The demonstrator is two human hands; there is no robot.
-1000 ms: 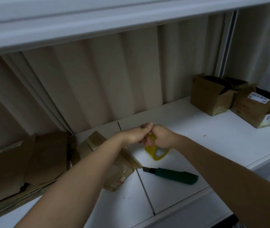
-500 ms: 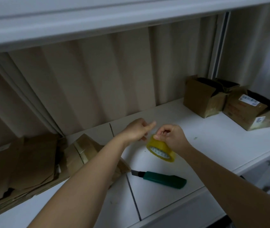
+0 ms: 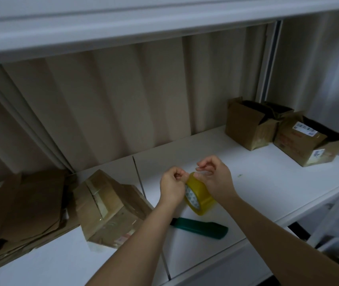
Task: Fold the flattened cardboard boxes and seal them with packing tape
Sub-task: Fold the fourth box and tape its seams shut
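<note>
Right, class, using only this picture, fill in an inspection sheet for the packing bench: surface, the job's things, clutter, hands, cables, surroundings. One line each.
Surface: white shelf top, panel seams visible, a small green speck on it.
Job's things: yellow tape roll held above the surface; folded box lying tilted to its left; flattened cardboard stack at far left.
Clutter: green utility knife lying flat near the front edge; two open boxes at the back right, touching.
Hands: left hand grips the roll; right hand rests on the roll, fingertips pinching above it, probably the tape end.
Cables: nothing seen.
Surroundings: beige ribbed back panel; white shelf overhead.
</note>
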